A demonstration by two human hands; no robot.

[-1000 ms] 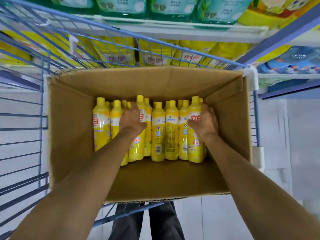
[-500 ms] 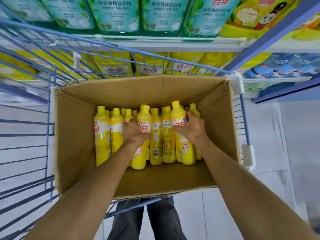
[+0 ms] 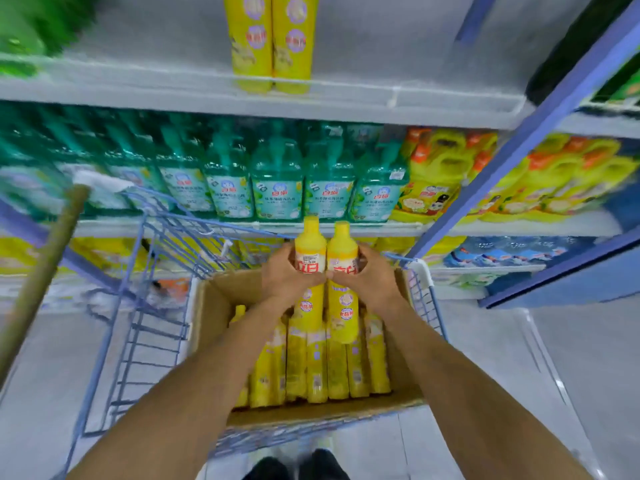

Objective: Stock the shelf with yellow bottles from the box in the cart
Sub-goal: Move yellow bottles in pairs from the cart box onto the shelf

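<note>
Left grip, right grip, each clamped round a yellow bottle, label seemingly 立白.

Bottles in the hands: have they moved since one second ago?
Yes. Against the box, both bottles went up: they stood in its row, and now the left hand and right hand hold them raised out of it.

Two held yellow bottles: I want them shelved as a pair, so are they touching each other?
Touching. The head view shows the left bottle and right bottle pressed shoulder to shoulder, with no gap visible.
</note>
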